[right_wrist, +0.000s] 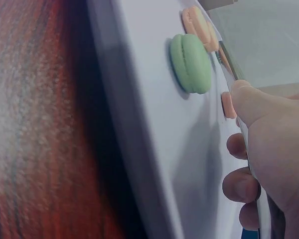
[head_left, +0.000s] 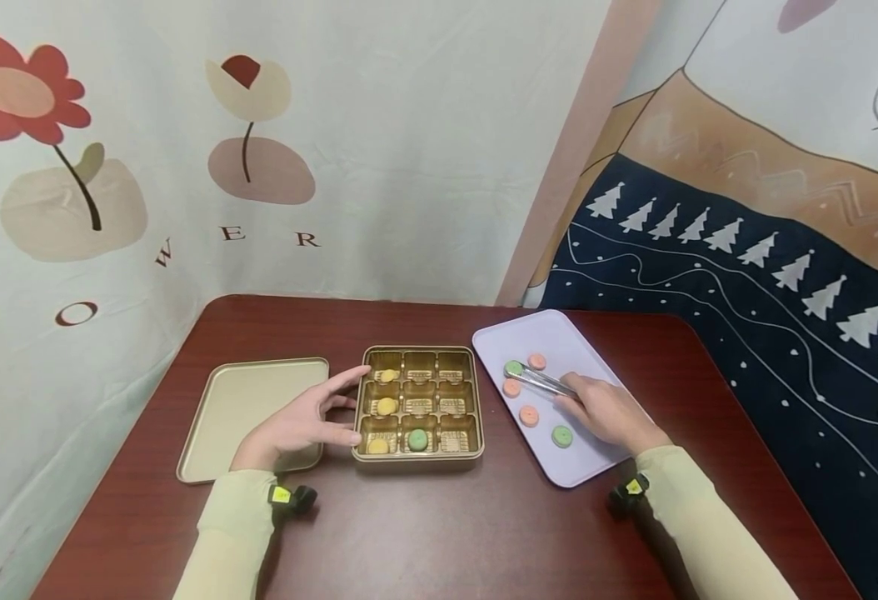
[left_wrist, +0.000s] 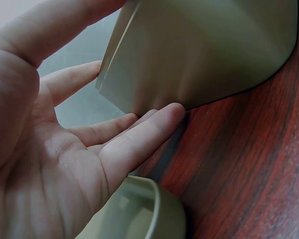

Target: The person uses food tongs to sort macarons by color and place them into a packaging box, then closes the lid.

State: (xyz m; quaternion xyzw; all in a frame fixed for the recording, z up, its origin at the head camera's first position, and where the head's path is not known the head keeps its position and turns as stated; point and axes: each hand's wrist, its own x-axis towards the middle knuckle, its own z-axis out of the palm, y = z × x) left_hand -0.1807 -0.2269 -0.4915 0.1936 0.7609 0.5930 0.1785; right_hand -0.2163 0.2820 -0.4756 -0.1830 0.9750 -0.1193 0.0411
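Observation:
My right hand [head_left: 607, 410] holds metal tongs [head_left: 547, 382] over the lilac tray [head_left: 592, 462]. The tongs' tips are at a green macaron [head_left: 513, 368] near the tray's left edge. Three pink-orange macarons [head_left: 529, 416] and another green macaron [head_left: 562, 436] lie on the tray, the green one large in the right wrist view [right_wrist: 191, 63]. With fingers stretched out, my left hand [head_left: 300, 423] touches the left side of a gold box [head_left: 418, 463] with a divided insert. Yellow macarons [head_left: 386, 406] sit in its left column; a green macaron [head_left: 417, 440] fills the front middle compartment.
Left of the box a shallow beige lid [head_left: 247, 400] lies on the dark red wooden table [head_left: 439, 533], partly under my left hand and wrist. Printed cloth [head_left: 409, 167] hangs behind the table and along its right side.

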